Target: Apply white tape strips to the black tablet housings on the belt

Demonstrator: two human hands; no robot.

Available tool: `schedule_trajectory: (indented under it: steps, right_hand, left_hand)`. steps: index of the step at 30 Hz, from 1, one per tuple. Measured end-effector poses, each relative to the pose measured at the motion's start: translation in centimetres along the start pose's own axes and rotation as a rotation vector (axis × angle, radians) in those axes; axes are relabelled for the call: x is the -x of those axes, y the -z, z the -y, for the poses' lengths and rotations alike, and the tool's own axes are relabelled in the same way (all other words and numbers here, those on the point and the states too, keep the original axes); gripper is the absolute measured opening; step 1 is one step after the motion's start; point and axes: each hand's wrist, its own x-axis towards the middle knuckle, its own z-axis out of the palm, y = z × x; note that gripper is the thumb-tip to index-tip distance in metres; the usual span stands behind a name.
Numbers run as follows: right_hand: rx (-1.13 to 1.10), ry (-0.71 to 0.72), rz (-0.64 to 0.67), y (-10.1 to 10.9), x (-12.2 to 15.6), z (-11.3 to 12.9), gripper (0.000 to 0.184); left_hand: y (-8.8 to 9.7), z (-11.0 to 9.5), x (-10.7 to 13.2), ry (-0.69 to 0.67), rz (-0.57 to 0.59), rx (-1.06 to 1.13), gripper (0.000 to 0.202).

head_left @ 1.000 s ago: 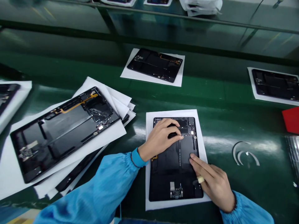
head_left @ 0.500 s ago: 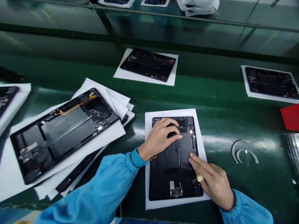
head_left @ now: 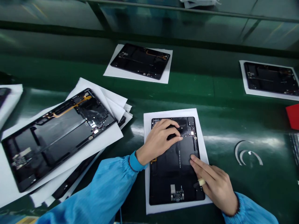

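Note:
An opened tablet (head_left: 168, 174) lies upright on a white sheet (head_left: 153, 209), its dark inner side with a small circuit board showing. My left hand (head_left: 161, 138) rests over its upper part, thumb and index tips brought together near the middle; whatever is between them is too small to make out. My right hand (head_left: 213, 179) lies at the tablet's right edge, fingertips touching its surface. Tucked in those right fingers is a small cream-and-black tool (head_left: 201, 182), its dark end over the tablet's lower right and the rest hidden.
To the left, another opened tablet (head_left: 58, 137) tops a stack with white sheets (head_left: 109, 137). Two more tablets lie farther back, one at centre (head_left: 140, 62) and one at right (head_left: 271, 77). Curved pale strips (head_left: 254, 157) and a red object (head_left: 293, 115) are on the right.
The view has shifted slightly, so the left stack sits farther left and the back tablets higher. Both hands keep nearly the same places on the tablet.

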Motion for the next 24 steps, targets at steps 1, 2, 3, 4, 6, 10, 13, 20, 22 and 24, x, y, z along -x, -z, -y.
schedule_trajectory:
  steps: [1, 2, 3, 4, 6, 10, 13, 20, 22, 24]
  right_hand:
    - [-0.004, 0.000, 0.002, 0.0, 0.0, 0.0, 0.052]
    - [-0.007, 0.003, 0.003, -0.1, 0.1, -0.1, 0.051]
    - [-0.009, 0.005, 0.004, -0.1, 0.1, -0.1, 0.051]
    - [-0.007, 0.005, 0.006, -0.1, 0.1, -0.2, 0.051]
    - [0.005, 0.003, 0.014, 0.1, 0.0, -0.1, 0.051]
    - [0.068, 0.038, 0.062, 1.3, -0.2, 1.4, 0.044]
    - [0.153, 0.186, 0.159, 2.0, -0.2, 3.4, 0.038]
    - [0.297, 0.188, 0.235, 1.8, -2.8, 4.5, 0.056]
    - [0.299, 0.138, 0.207, 1.8, -4.5, 3.4, 0.060]
    - [0.267, 0.081, 0.184, 1.9, -6.0, 2.2, 0.063]
  left_hand:
    - [0.0, 0.0, 0.0, 0.002, 0.001, 0.001, 0.008]
    - [-0.1, 0.0, 0.1, 0.003, 0.001, 0.000, 0.008]
    - [-0.1, 0.1, 0.1, 0.002, 0.001, -0.002, 0.008]
    - [-0.2, 0.1, 0.2, 0.000, 0.001, -0.006, 0.009]
    - [-0.2, 0.2, 0.3, -0.014, 0.000, -0.016, 0.009]
    - [0.0, 0.1, 0.4, -0.041, 0.006, -0.045, 0.005]
    - [0.1, 0.0, 0.3, -0.032, 0.022, -0.044, 0.018]
    - [-0.2, -0.1, 0.2, -0.041, 0.051, -0.082, 0.019]
    - [-0.2, 0.0, -0.1, -0.041, 0.048, -0.081, 0.021]
    - [-0.1, 0.0, -0.3, -0.031, -0.008, -0.023, 0.025]
